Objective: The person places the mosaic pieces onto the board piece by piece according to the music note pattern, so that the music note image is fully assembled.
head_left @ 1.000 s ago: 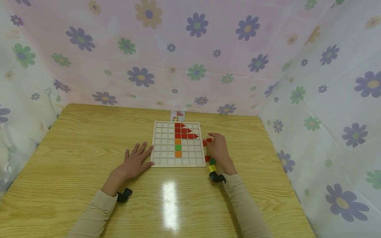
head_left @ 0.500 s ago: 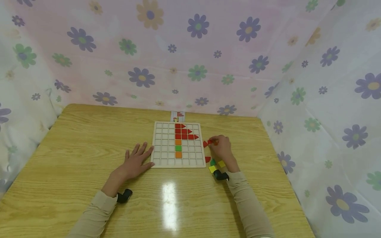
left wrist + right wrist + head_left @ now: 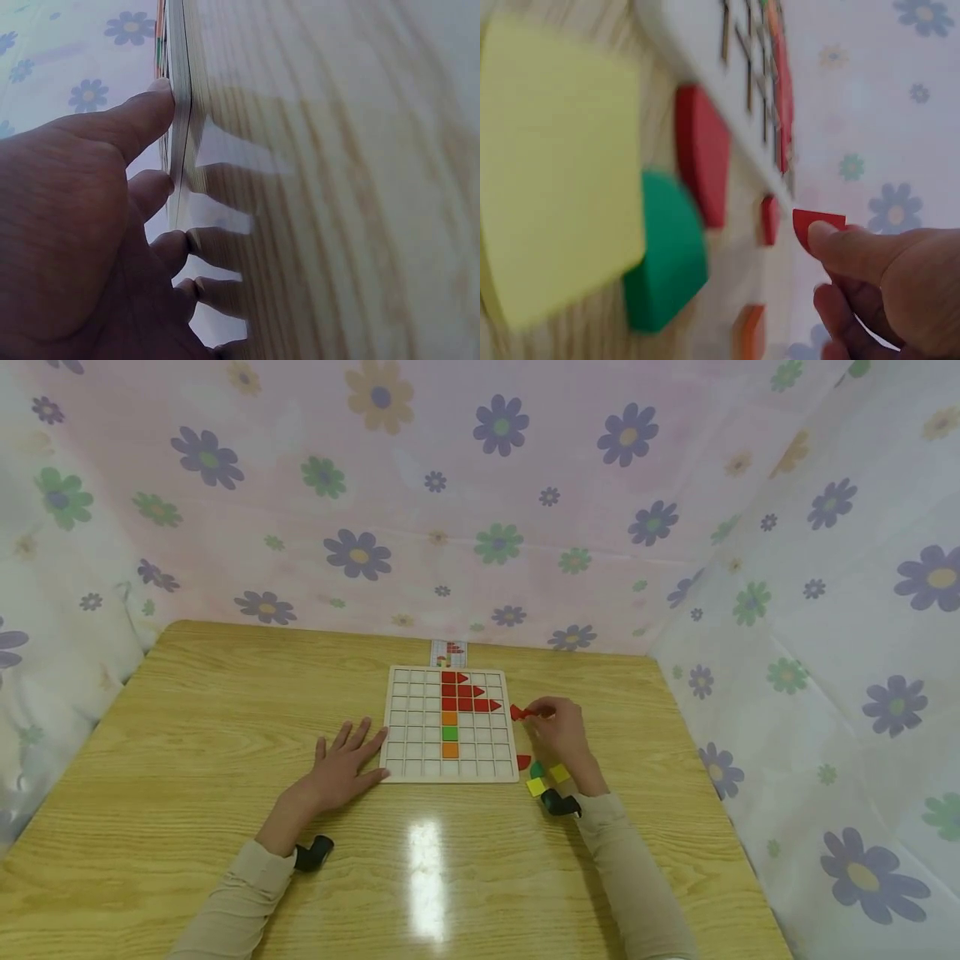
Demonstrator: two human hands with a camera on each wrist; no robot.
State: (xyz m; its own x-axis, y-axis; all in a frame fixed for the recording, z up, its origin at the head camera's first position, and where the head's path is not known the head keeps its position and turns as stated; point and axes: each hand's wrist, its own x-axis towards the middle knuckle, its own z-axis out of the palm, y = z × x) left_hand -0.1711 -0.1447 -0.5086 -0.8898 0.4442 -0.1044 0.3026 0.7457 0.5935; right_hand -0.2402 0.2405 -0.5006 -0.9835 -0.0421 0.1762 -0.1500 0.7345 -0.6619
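A light wooden grid board (image 3: 405, 768) lies on the table, with red squares and triangles in its upper rows and orange and green squares below. My left hand (image 3: 339, 774) rests with fingers spread against the board's left edge. In the left wrist view its fingertips (image 3: 161, 91) touch that edge. Right of the board, my right hand (image 3: 561, 731) pinches a red quarter-circle tile (image 3: 807, 220) between thumb and fingers, raised off the table. Near it lie another red tile (image 3: 769, 219), a red curved tile (image 3: 523, 762), a green curved tile (image 3: 537, 769) and an orange tile (image 3: 754, 334).
Two yellow square tiles, a nearer one (image 3: 536, 787) and a farther one (image 3: 559, 772), lie by the right wrist. A printed pattern card (image 3: 448, 652) sits behind the board. Flowered cloth (image 3: 495, 543) encloses the table's back and sides.
My right hand has shifted slightly right, then lifted a red tile from the table. A yellow square has come into sight beside the wrist. My left hand has stayed in place.
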